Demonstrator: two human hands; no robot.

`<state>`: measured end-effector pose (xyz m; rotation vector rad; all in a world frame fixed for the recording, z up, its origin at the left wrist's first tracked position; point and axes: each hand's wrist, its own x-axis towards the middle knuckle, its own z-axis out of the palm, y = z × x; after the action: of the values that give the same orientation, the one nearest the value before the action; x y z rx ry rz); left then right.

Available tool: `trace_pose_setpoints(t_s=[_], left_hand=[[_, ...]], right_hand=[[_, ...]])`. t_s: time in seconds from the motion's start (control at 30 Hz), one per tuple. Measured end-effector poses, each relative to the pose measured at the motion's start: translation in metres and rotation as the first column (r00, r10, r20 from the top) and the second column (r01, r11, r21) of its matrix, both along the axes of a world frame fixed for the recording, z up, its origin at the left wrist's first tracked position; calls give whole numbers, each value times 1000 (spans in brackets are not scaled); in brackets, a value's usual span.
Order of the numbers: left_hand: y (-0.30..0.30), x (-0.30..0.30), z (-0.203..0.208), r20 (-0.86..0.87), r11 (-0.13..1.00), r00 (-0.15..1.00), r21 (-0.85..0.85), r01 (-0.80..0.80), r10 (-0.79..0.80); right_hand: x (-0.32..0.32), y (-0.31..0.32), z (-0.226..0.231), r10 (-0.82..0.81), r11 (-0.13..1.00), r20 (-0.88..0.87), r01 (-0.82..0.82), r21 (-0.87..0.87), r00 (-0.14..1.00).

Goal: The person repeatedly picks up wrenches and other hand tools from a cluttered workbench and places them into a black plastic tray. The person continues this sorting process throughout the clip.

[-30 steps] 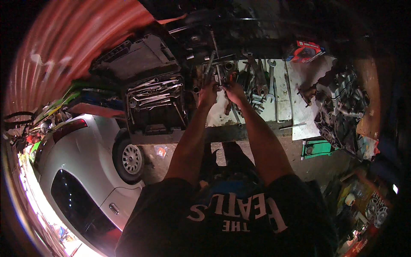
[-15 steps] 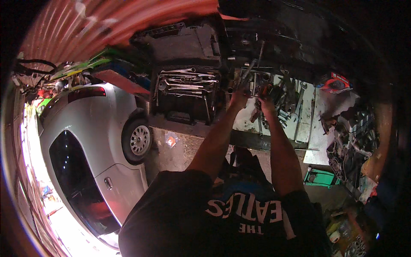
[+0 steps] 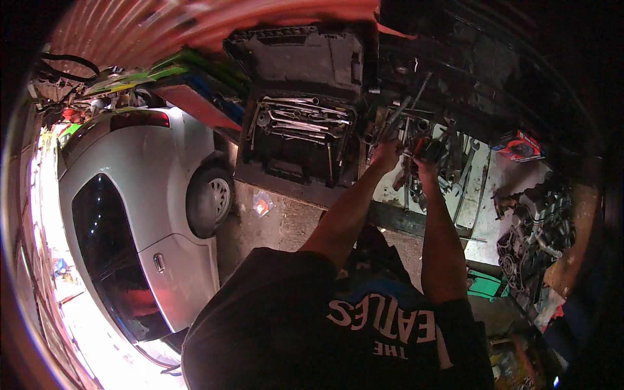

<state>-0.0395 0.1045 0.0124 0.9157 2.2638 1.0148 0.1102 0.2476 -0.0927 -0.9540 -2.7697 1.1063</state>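
Over the tool-strewn workbench (image 3: 396,193), my left hand (image 3: 388,155) is closed, its fingers curled around something I cannot make out. Just right of it, my right hand (image 3: 426,169) is also closed, next to a dark tool with an orange part (image 3: 421,144). The two hands are close together, and shadow hides the fingertips. Beyond them lie long metal tools (image 3: 398,116). Several wrenches (image 3: 463,170) rest to the right of my right hand. On the left stands an open black tool case (image 3: 286,184), with silvery wrenches (image 3: 305,119) laid across it.
A red and black box (image 3: 520,147) sits at the bench's far right, with a greasy engine part (image 3: 536,227) nearer. A green tray (image 3: 486,286) is below. At left is a silver car (image 3: 162,214). Red and green panels (image 3: 201,104) lean behind the case.
The view has turned, so the bench, case and car appear shifted and tilted. Both hands remain closed and close together over the tools.
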Motion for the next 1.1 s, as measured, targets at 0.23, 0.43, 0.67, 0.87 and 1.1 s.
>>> trace_pose_setpoints(t_s=[0.23, 0.43, 0.67, 0.87, 1.1], left_hand=[[-32, -37, -13, 58, 992, 998, -125, -12, 19], [-52, -73, 17, 25, 982, 992, -141, 124, -121], [-125, -141, 8, -43, 979, 980, -78, 189, -193], [-169, -183, -19, -220, 970, 954, 81, 228, -206], [-284, -228, -57, -302, 987, 940, -92, 134, -156]], right_hand=[[-44, -39, 28, -514, 512, -331, -26, -858, 791], [-66, -39, 11, 362, 787, -274, -135, 602, 891], [-163, -144, 85, -377, 666, -71, 217, -714, 924], [-199, -167, 43, -32, 942, -369, -96, -322, 929], [-286, -239, 53, -50, 895, -61, 18, -445, 997]])
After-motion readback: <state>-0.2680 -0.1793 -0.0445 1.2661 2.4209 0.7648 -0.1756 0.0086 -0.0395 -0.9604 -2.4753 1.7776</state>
